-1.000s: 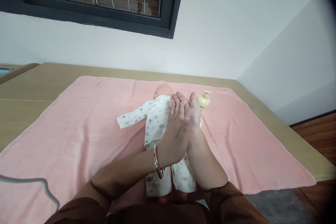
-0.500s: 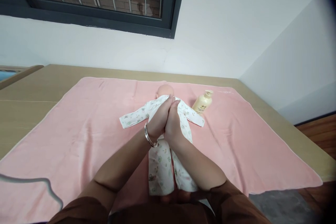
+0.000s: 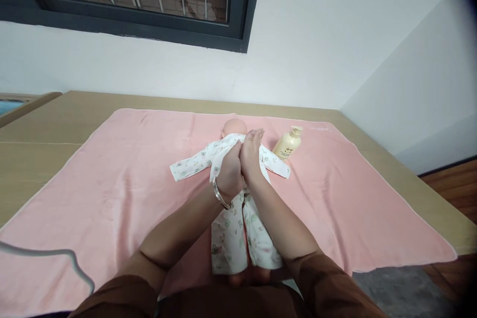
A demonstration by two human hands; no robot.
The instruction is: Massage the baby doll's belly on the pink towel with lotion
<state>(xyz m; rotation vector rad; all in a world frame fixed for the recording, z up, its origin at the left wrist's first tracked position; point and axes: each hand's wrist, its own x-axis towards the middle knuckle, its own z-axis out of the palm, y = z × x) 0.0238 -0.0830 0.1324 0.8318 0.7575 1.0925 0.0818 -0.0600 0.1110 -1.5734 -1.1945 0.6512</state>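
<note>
My left hand (image 3: 229, 171), with a silver bangle (image 3: 220, 195) at its wrist, presses palm to palm against my right hand (image 3: 251, 156). The right fingers stretch forward and lie flat; the left thumb lies along the join, and most left fingers are hidden. Nothing shows between the palms. Beneath them a baby doll (image 3: 234, 127) lies on its back, its head away from me, in a white printed top (image 3: 194, 163) and matching trousers (image 3: 228, 246). My hands cover its chest. A pale yellow pump bottle (image 3: 287, 144) is close to the doll's sleeve at right.
A pink blanket (image 3: 149, 159) spreads over the wooden table (image 3: 93, 109). A grey cord or strap (image 3: 48, 252) crosses its lower left. Behind the table rise a white wall (image 3: 298, 59) and a dark-framed window (image 3: 149, 22).
My palms have slid against each other: the right hand has moved forward and a little right, the left has drawn back slightly. The doll and bottle stay put.
</note>
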